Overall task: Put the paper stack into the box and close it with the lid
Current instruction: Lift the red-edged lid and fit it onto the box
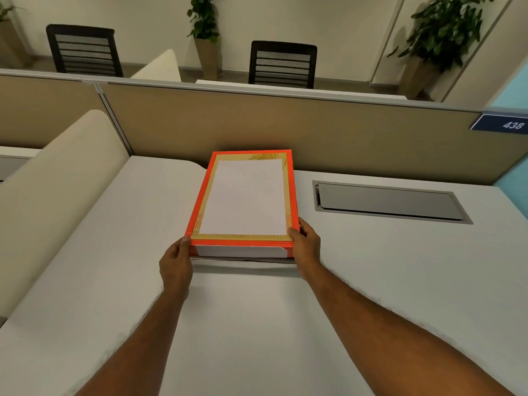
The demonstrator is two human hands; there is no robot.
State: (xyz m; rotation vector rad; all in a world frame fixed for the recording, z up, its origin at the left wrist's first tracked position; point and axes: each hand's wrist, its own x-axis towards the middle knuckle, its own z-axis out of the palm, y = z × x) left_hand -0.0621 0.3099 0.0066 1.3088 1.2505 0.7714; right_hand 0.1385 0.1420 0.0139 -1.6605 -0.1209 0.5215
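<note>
An office, open-plan by the look of it. Pale grey desk (371, 281) fenced at the back by a tan fabric partition (285, 130) with a metal top rail. Hinged grey cable hatch (388, 202) set flush into the desk surface. Dark blue number plate (504, 124) reading 438 fixed to the partition at the right. Beyond the partition, two black mesh-backed office chairs (283, 64) at further pale desks. Potted green plants (440, 32) in tall planters along cream walls. At the left, a rounded cream side divider (57, 178), possibly padded, though hard to tell.
</note>
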